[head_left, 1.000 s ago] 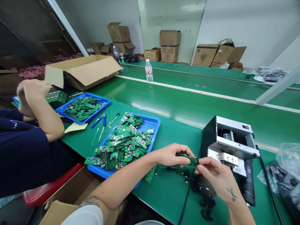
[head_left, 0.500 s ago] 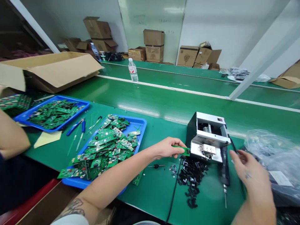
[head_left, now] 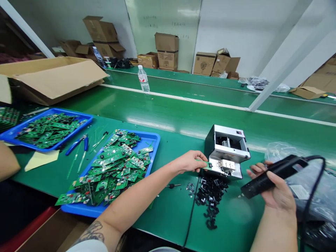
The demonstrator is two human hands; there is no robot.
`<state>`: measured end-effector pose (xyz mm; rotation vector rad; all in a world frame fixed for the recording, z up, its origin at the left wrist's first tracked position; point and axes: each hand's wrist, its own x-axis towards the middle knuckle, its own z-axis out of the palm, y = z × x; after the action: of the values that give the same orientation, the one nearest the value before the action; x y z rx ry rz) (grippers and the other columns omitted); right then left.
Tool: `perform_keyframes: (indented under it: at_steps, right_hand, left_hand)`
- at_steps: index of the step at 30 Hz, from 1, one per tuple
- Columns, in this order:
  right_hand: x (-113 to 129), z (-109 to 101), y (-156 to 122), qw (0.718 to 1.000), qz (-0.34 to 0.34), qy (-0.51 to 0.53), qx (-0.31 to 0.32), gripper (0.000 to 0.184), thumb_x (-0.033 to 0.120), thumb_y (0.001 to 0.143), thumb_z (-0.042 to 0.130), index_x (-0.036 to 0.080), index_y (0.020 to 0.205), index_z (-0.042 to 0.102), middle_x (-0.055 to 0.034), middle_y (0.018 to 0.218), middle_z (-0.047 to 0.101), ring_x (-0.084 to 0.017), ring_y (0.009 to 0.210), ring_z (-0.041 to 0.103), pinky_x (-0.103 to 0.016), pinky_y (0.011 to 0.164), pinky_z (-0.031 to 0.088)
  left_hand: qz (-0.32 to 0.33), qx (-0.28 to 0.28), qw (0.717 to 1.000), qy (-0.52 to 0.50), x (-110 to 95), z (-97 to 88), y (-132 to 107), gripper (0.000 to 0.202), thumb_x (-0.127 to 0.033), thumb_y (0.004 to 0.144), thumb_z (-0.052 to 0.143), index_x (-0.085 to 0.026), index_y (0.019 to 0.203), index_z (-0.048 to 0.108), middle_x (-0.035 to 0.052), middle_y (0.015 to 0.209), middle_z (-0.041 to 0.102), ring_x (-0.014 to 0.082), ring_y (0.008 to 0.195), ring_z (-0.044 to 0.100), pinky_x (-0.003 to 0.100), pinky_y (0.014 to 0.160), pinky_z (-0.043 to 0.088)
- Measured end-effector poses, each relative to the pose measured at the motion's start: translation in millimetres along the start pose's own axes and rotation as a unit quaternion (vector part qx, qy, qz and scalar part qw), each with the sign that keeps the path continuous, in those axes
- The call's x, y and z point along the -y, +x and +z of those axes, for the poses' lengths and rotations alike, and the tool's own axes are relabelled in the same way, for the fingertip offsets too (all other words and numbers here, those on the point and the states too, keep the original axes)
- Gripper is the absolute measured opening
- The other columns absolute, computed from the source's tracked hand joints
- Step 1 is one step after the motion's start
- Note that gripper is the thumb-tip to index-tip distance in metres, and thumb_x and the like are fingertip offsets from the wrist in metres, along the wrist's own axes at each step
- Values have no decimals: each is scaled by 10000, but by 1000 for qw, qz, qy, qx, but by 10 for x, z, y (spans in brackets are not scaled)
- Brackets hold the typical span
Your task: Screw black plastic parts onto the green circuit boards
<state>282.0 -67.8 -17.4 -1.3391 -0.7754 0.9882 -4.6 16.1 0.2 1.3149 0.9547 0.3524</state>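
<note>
My left hand (head_left: 190, 162) pinches a small green circuit board (head_left: 206, 164) and holds its end against the front of a grey metal machine (head_left: 227, 151). My right hand (head_left: 275, 189) is wrapped round a black corded electric screwdriver (head_left: 270, 176), lifted off the table to the right of the machine, tip pointing down and left. A pile of small black plastic parts (head_left: 211, 194) lies on the green mat just below the machine.
A blue tray (head_left: 153, 140) heaped with green circuit boards sits to my left, a second blue tray (head_left: 15, 129) farther left. Blue pliers (head_left: 77, 142) lie between them. A co-worker's arm (head_left: 6, 162) shows at the left edge. Clear plastic bags (head_left: 315, 185) lie at right; a water bottle (head_left: 143, 79) stands behind.
My right hand let go of the board, reached right and picked up the black screwdriver. My left hand carried the board to the machine's front. The view swung to the right.
</note>
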Motion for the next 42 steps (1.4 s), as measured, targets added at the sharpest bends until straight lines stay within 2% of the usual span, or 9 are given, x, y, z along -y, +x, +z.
perform_keyframes:
  at_steps: [3,5,7,9,13,17,22,30,42]
  right_hand:
    - [259,95,-156,995,-27,93,19,286,460,651,695,289,799,520,29,722,326,-82,471,285,-275,426,313]
    - [442,193,-246,990,-56,132,14,267,475,676,696,279,767,540,49,672,269,-54,423,119,-278,397,133]
    - [620,316,-310,983,-104,149,13,294,554,701,680,288,769,577,68,598,212,-53,394,72,-293,414,77]
    - [773,454,-338,975,-163,148,37,412,698,701,616,304,821,625,70,522,224,-72,364,146,-296,415,128]
    - [938,723,-320,958,-244,124,87,719,870,605,538,262,959,688,27,514,454,-122,419,380,-306,455,285]
    - [962,926,-298,958,-258,90,91,773,920,561,497,228,830,712,-1,479,510,-162,442,477,-313,468,365]
    - [961,1037,-286,955,-275,49,94,750,938,541,481,214,611,665,0,440,491,-153,386,472,-300,409,364]
    - [933,1067,-257,965,-235,60,98,734,924,515,531,212,624,668,5,421,491,-147,356,464,-296,398,360]
    - [928,1003,-297,969,-229,8,92,780,979,504,417,243,647,632,8,429,440,-141,377,433,-305,413,348]
  left_hand:
    - [7,-1,1000,-6,60,8,50,216,-243,747,649,-139,929,596,40,811,694,58,520,486,196,504,364]
    - [8,-2,1000,-5,87,20,69,225,-253,744,650,-145,934,593,31,776,692,62,516,474,196,496,352]
    - [15,-4,1000,3,89,34,63,234,-274,749,649,-150,937,586,22,750,688,66,512,459,198,496,346]
    - [25,-7,1000,13,67,45,32,245,-302,760,646,-152,942,580,14,720,680,67,508,439,201,503,342]
    - [27,-11,999,29,10,55,-39,269,-339,773,641,-151,956,586,8,682,668,74,511,420,206,513,327]
    - [35,-12,999,30,38,64,-23,293,-361,770,643,-150,970,606,8,675,663,82,523,432,212,529,322]
    - [33,-16,999,32,99,72,41,320,-380,761,649,-157,988,615,-3,661,655,86,525,428,212,535,311]
    - [35,-17,998,48,46,70,-7,296,-368,771,624,-155,976,624,4,666,657,87,528,431,213,533,307]
    - [62,-15,997,45,134,84,59,306,-393,761,642,-151,948,631,13,661,660,94,558,461,208,521,314]
